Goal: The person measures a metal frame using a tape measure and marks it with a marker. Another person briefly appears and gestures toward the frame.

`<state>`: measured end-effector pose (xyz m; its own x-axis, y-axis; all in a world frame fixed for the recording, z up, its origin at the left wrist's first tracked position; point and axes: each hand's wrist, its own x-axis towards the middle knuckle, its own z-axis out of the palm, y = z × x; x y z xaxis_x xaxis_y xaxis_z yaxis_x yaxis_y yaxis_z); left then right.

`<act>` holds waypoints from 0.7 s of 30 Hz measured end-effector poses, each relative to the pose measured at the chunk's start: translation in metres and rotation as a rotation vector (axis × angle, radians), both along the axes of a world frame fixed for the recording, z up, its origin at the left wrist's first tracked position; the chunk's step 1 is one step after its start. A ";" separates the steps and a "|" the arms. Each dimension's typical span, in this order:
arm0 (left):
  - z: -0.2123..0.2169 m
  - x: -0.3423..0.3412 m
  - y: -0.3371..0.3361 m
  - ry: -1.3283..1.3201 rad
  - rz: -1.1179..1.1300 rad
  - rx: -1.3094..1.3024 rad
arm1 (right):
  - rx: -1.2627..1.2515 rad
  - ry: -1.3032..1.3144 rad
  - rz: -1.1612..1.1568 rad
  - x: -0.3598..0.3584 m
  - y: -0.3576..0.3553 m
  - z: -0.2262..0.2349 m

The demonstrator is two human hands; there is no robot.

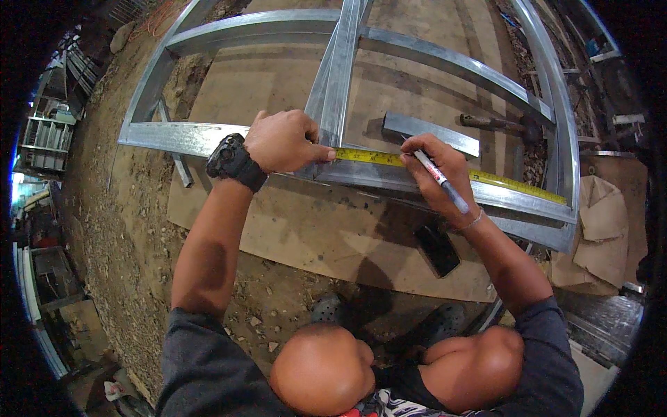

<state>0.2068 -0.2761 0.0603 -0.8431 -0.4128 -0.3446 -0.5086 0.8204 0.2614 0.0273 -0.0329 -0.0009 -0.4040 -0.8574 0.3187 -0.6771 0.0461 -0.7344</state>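
A yellow tape measure [368, 157] is stretched along the near bar of a silvery metal frame [184, 137]. My left hand [285, 142], with a black watch on its wrist, has its fingers curled and its thumb pressed on the tape's left end, beside the upright middle bar. Between the fingers of my right hand [445, 163] is a white marker [442, 179], its tip at the tape's far edge and its grey end pointing back toward me. The tape passes beneath that hand and runs on to the frame's right corner. Part of it is hidden there.
Just beyond the tape lies a short square metal tube [431, 132]. A hammer [490, 123] rests farther right. Under the frame is a brown sheet [299, 240], with a black phone [438, 250] on it. Crumpled brown paper [601, 219] lies at the right, gravelly ground [132, 257] at the left.
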 end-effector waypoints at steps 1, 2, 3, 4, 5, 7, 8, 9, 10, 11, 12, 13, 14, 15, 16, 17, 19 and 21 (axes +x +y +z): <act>0.000 0.000 0.000 -0.007 0.002 0.004 | -0.002 -0.019 -0.006 0.001 -0.001 0.000; -0.001 0.001 -0.001 -0.014 0.004 0.008 | -0.004 -0.039 -0.012 0.002 -0.001 0.000; -0.001 0.001 -0.002 -0.008 -0.003 0.021 | -0.006 -0.057 -0.017 0.002 -0.001 0.001; -0.002 0.002 -0.003 -0.003 -0.011 0.035 | -0.008 -0.057 -0.014 0.002 -0.002 0.001; -0.003 0.003 -0.005 0.003 -0.018 0.048 | -0.009 -0.057 -0.011 0.002 -0.002 0.001; -0.003 0.005 -0.005 0.021 -0.028 0.065 | -0.001 -0.063 -0.015 0.003 -0.002 0.001; -0.003 0.006 -0.006 0.030 -0.033 0.074 | 0.009 -0.069 -0.021 0.003 -0.002 0.001; -0.004 0.007 -0.007 0.034 -0.037 0.076 | 0.017 -0.076 -0.025 0.004 -0.002 0.002; -0.005 0.009 -0.008 0.038 -0.041 0.079 | 0.018 -0.090 -0.026 0.005 -0.002 0.001; -0.005 0.010 -0.009 0.041 -0.045 0.082 | 0.018 -0.103 -0.026 0.005 -0.002 0.000; -0.006 0.009 -0.009 0.046 -0.054 0.074 | 0.020 -0.113 -0.031 0.004 -0.002 -0.001; -0.006 0.008 -0.008 0.051 -0.062 0.066 | 0.022 -0.112 -0.033 0.004 -0.001 0.000; -0.006 0.007 -0.008 0.056 -0.071 0.057 | 0.023 -0.111 -0.036 0.003 0.000 0.000; -0.007 0.007 -0.007 0.069 -0.075 0.039 | 0.024 -0.111 -0.038 0.003 0.000 0.000; -0.009 0.008 -0.007 0.082 -0.079 0.022 | 0.022 -0.119 -0.040 0.003 0.000 0.000; -0.010 0.008 -0.007 0.096 -0.083 0.004 | 0.021 -0.127 -0.043 0.004 0.000 0.000; -0.007 0.008 -0.008 0.058 -0.063 0.037 | 0.019 -0.120 -0.045 0.005 0.000 0.000; -0.005 0.006 -0.007 0.032 -0.048 0.053 | 0.017 -0.094 -0.042 0.004 -0.001 0.001</act>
